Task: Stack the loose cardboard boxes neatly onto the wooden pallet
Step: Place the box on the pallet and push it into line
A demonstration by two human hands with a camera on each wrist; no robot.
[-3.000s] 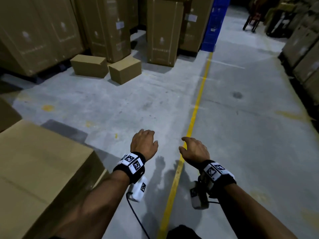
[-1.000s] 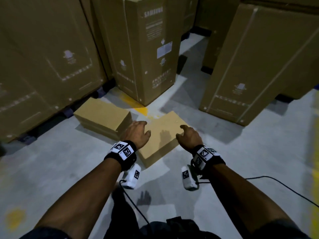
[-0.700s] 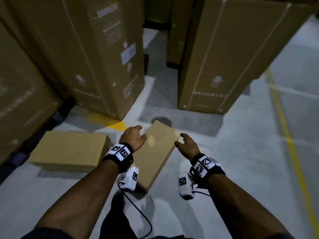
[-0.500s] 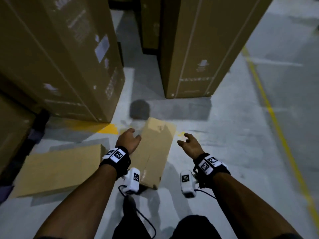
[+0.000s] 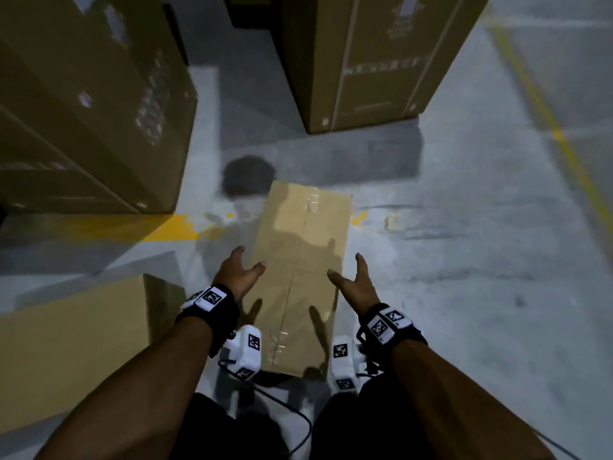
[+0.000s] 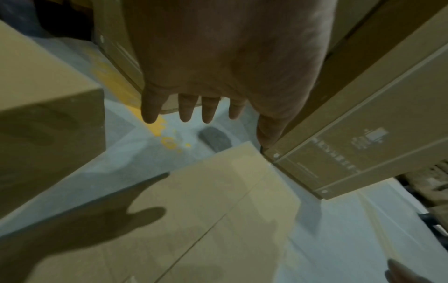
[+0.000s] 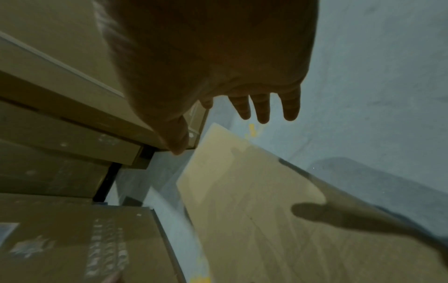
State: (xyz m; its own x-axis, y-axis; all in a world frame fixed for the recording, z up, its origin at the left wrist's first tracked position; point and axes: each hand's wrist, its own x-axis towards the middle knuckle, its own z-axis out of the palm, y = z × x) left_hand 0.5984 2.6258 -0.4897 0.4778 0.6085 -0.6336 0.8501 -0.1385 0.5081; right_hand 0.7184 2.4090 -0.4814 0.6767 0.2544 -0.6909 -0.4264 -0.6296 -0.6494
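A long taped cardboard box [image 5: 303, 260] lies on the concrete floor right in front of me, its length running away from me. My left hand [image 5: 239, 272] hovers at its left edge and my right hand [image 5: 353, 280] at its right edge, both with fingers spread and holding nothing. The wrist views show the straight fingers [image 6: 186, 109] [image 7: 263, 109] above the box [image 6: 194, 220] [image 7: 254, 210], not touching it. A second loose box [image 5: 73, 340] lies at the lower left. No wooden pallet is in view.
Tall cartons stand close: one at the left [image 5: 83, 101] and one ahead at the right [image 5: 374, 58], with a narrow floor gap between them. A yellow floor line [image 5: 550, 121] runs along the right, and open concrete lies beyond the box's right side.
I have walked up to the loose boxes and leaned over the nearer one. Both hands have dropped lower and spread to either side of it.
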